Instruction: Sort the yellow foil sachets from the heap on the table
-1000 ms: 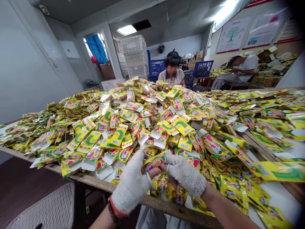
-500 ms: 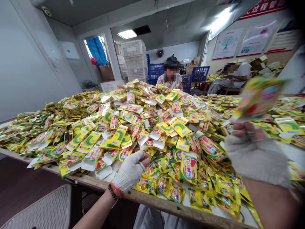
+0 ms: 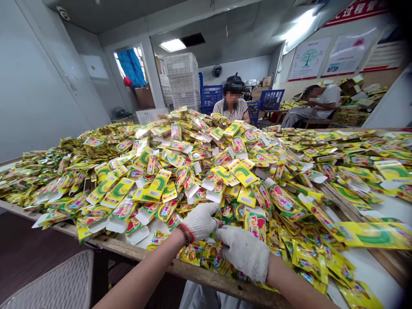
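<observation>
My left hand [image 3: 201, 221], in a white knit glove with an orange cuff, is closed low over the front of the pile. Close beside it, my right hand [image 3: 245, 249], gloved too, has its fingers curled down over small packets. Their fingertips nearly meet; whatever they grip is hidden. Shiny yellow candy packets [image 3: 195, 253] lie under and around both hands. Just past my right hand, a yellow carton [image 3: 255, 223] with "TWINS"-like lettering leans on the pile. A flat yellow carton [image 3: 373, 234] with a green curved band is off to the right.
A big heap of yellow cartons [image 3: 174, 156], many with open white flaps, covers the table. The wooden table edge [image 3: 180, 269] runs in front of me. A co-worker [image 3: 230, 103] sits opposite, another person [image 3: 322, 103] farther right. White crates [image 3: 182, 81] stand behind.
My right hand has come from the right to the front middle and no longer holds the yellow carton. My left hand has shifted right to meet it.
</observation>
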`<state>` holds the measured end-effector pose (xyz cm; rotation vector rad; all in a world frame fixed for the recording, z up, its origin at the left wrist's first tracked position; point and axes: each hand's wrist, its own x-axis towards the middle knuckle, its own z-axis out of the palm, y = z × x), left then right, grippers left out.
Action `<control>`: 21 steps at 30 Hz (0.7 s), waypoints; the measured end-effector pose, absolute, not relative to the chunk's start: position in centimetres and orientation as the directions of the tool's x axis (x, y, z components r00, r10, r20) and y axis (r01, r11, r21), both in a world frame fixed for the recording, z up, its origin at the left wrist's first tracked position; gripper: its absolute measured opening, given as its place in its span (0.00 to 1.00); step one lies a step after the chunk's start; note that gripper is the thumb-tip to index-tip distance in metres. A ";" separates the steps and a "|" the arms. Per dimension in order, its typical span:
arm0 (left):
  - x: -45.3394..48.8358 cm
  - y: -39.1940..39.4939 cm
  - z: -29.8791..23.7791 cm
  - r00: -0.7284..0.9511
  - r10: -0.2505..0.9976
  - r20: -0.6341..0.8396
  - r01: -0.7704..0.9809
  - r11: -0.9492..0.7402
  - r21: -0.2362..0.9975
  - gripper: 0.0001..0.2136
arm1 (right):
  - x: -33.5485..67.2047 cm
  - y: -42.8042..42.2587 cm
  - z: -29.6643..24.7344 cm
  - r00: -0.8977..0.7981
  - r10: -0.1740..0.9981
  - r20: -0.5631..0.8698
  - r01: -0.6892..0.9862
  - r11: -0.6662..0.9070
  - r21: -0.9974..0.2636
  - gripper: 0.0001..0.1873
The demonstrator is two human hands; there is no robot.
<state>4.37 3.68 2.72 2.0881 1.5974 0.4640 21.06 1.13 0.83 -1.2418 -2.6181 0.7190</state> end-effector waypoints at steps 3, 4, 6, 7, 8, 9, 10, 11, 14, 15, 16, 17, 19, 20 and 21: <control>2.8 1.6 2.8 0.161 0.986 0.042 0.764 -0.151 0.628 0.05 | 21.7 1.4 0.7 -0.638 0.770 -0.021 0.629 0.505 -0.591 0.09; 2.4 0.9 2.6 0.105 0.993 0.046 0.719 -0.107 0.687 0.06 | 21.8 1.4 0.6 -0.617 0.787 0.013 0.597 0.478 -0.644 0.08; 1.8 -0.2 2.0 -0.004 1.000 -0.009 0.554 0.010 0.832 0.08 | 21.8 1.5 0.7 -0.547 0.834 0.065 0.525 0.403 -0.750 0.05; 1.6 -0.7 1.6 -0.039 0.997 -0.063 0.447 0.074 0.892 0.09 | 21.7 1.6 0.8 -0.504 0.861 0.074 0.497 0.359 -0.790 0.03; 1.6 -1.2 1.3 -0.054 0.992 -0.114 0.347 0.126 0.929 0.11 | 21.7 1.6 1.0 -0.459 0.885 0.075 0.476 0.317 -0.820 0.03; 1.7 -1.6 1.1 -0.050 0.988 -0.148 0.279 0.156 0.948 0.13 | 21.6 1.7 1.1 -0.419 0.905 0.076 0.463 0.285 -0.839 0.04; 1.8 -1.9 1.0 -0.037 0.986 -0.163 0.235 0.168 0.958 0.14 | 21.5 1.8 1.2 -0.385 0.919 0.083 0.456 0.268 -0.849 0.05; 2.0 -2.2 0.9 -0.024 0.986 -0.163 0.209 0.164 0.964 0.15 | 21.4 1.8 1.3 -0.362 0.927 0.095 0.456 0.265 -0.850 0.06; 2.6 -2.7 1.0 -0.001 0.992 -0.129 0.196 0.127 0.972 0.16 | 21.4 2.0 1.5 -0.345 0.930 0.127 0.470 0.288 -0.834 0.08; 2.7 -2.8 1.0 -0.005 0.991 -0.130 0.188 0.129 0.974 0.16 | 21.4 2.0 1.5 -0.345 0.930 0.129 0.472 0.291 -0.832 0.08; 2.9 -2.9 1.0 -0.017 0.991 -0.134 0.166 0.135 0.977 0.16 | 21.4 2.0 1.6 -0.340 0.931 0.130 0.472 0.288 -0.833 0.08; 3.0 -2.9 0.9 -0.030 0.989 -0.142 0.128 0.144 0.981 0.16 | 21.4 2.1 1.6 -0.329 0.936 0.127 0.467 0.279 -0.839 0.09; 3.3 -3.0 0.6 -0.052 0.986 -0.157 0.016 0.158 0.987 0.16 | 21.5 2.2 1.7 -0.304 0.945 0.118 0.453 0.252 -0.855 0.10; 3.5 -3.1 0.5 -0.063 0.985 -0.159 -0.042 0.157 0.987 0.16 | 21.5 2.2 1.8 -0.295 0.949 0.114 0.450 0.244 -0.859 0.10; 3.8 -3.2 0.4 -0.077 0.985 -0.156 -0.089 0.149 0.985 0.16 | 21.4 2.3 1.8 -0.287 0.951 0.118 0.452 0.243 -0.858 0.10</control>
